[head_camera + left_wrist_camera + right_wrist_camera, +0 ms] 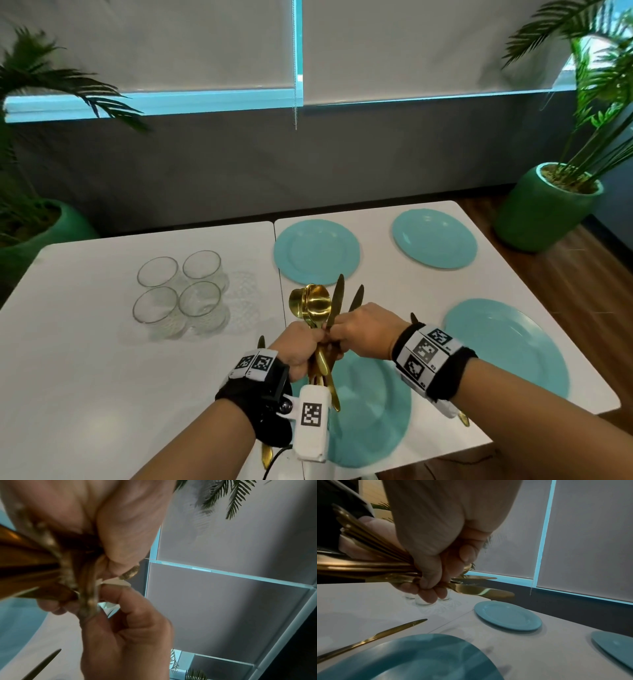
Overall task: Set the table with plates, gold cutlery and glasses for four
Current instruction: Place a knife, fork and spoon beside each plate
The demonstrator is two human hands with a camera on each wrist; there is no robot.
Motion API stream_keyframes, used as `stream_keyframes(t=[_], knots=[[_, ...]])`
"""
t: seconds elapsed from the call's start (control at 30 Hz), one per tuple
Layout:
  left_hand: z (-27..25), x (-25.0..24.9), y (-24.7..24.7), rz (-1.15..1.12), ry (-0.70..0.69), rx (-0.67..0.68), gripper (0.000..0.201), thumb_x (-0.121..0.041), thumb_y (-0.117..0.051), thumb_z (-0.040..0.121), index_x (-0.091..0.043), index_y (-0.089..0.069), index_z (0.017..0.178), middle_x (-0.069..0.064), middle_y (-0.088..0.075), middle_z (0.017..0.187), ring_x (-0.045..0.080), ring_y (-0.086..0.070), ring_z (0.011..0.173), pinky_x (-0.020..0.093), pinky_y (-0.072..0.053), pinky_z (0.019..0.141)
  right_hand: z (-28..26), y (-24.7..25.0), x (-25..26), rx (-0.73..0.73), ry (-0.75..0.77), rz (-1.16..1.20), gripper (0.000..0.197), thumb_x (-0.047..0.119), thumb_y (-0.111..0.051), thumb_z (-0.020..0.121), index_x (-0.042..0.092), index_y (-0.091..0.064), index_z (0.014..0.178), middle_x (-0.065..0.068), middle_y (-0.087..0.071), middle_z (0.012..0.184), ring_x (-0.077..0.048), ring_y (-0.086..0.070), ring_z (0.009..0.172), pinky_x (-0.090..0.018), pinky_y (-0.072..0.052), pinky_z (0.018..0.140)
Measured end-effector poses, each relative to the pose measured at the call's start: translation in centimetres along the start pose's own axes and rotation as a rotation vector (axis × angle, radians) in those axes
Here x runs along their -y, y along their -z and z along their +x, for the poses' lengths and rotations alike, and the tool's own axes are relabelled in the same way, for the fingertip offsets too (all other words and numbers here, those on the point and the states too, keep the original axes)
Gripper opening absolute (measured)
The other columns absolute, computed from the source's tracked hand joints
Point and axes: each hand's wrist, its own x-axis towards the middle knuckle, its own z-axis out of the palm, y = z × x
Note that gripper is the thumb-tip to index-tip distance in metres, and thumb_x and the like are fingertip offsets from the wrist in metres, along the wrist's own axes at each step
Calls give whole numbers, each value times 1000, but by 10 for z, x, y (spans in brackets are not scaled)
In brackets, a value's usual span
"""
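I see two white tables [102,359] pushed together, the seam between them running toward the far edge. On the right one lie four round, smooth turquoise plates [317,251], two by the far edge and two nearer me. On the left table, four clear glasses [178,291] stand in a tight square, all of them holding nothing. My left hand [301,353] grips a bundle of gold cutlery [318,318] over the near-left plate [373,411], spoon bowls and knife blades fanning upward. My right hand [363,330] curls its fingers round the same bundle from the other side. Only the right wrist view shows one gold knife [373,637] lying flat on the table just beside that plate's left rim. The left wrist view shows mostly fingers pinched on handles.
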Motion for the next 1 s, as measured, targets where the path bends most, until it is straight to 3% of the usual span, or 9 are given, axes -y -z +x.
stream_keyframes(t=[0.27, 0.37, 0.5, 0.57, 0.67, 0.77, 0.83, 0.93, 1.0], knots=[[10, -4, 7, -16, -16, 10, 18, 5, -43, 91, 9, -61, 93, 19, -69, 74, 24, -67, 66, 30, -57, 67, 9, -4, -13, 50, 45, -8, 24, 8, -48, 94, 7, -59, 115, -12, -61, 109, -34, -62, 88, -31, -36, 64], [20, -14, 8, -47, -23, -11, 18, 3, -45, 93, 12, -59, 98, 23, -69, 93, 26, -68, 85, 29, -57, 76, 6, -10, -39, 22, 20, -11, 21, 7, -47, 94, 7, -60, 110, -13, -61, 103, -34, -63, 84, -31, -34, 61], [36, -26, 6, -73, -39, -72, 13, 5, -44, 93, 9, -55, 96, 21, -66, 94, 27, -65, 88, 31, -58, 75, 3, -16, -97, 24, -323, 64, 20, 22, -47, 95, 16, -61, 106, -3, -60, 112, -27, -59, 101, -32, -37, 70], [47, -32, 4, -81, -45, -127, 10, 6, -46, 92, 7, -56, 93, 20, -65, 93, 26, -63, 86, 34, -53, 84, 5, -22, -133, -32, -567, 216, 16, 24, -54, 90, 17, -66, 99, -4, -65, 107, -25, -60, 100, -30, -43, 75], [64, -39, -1, -126, -60, -232, 12, 8, -46, 91, 1, -55, 91, 14, -59, 82, 20, -54, 73, 32, -50, 78, 17, -33, -182, -43, -852, 372, 19, 25, -61, 87, 13, -71, 99, -6, -68, 105, -24, -63, 100, -28, -49, 77], [78, -46, -7, -152, -53, -274, 15, 6, -42, 94, -4, -52, 88, 9, -51, 75, 18, -49, 66, 32, -49, 72, 32, -45, -214, 75, -1011, 402, 37, 38, -61, 87, 9, -66, 111, -5, -66, 112, -21, -62, 106, -25, -41, 70], [87, -53, -12, -144, -43, -296, 14, 4, -41, 95, -3, -51, 89, 9, -51, 73, 17, -51, 64, 31, -50, 69, 43, -51, -229, 68, -1084, 453, 37, 35, -63, 86, 7, -64, 110, -5, -65, 113, -21, -62, 106, -23, -39, 69], [101, -67, -17, -125, -46, -320, 16, 3, -42, 95, -4, -51, 84, 10, -52, 73, 17, -51, 64, 30, -50, 69, 59, -55, -243, 53, -1151, 525, 34, 25, -64, 87, 3, -61, 112, -9, -63, 118, -24, -60, 110, -26, -46, 82], [111, -78, -19, -114, -58, -330, 16, 2, -42, 95, -7, -52, 85, 8, -54, 74, 17, -53, 65, 32, -51, 72, 69, -54, -249, 22, -1172, 590, 31, 20, -66, 86, 0, -62, 109, -12, -65, 115, -27, -61, 108, -28, -48, 82]])
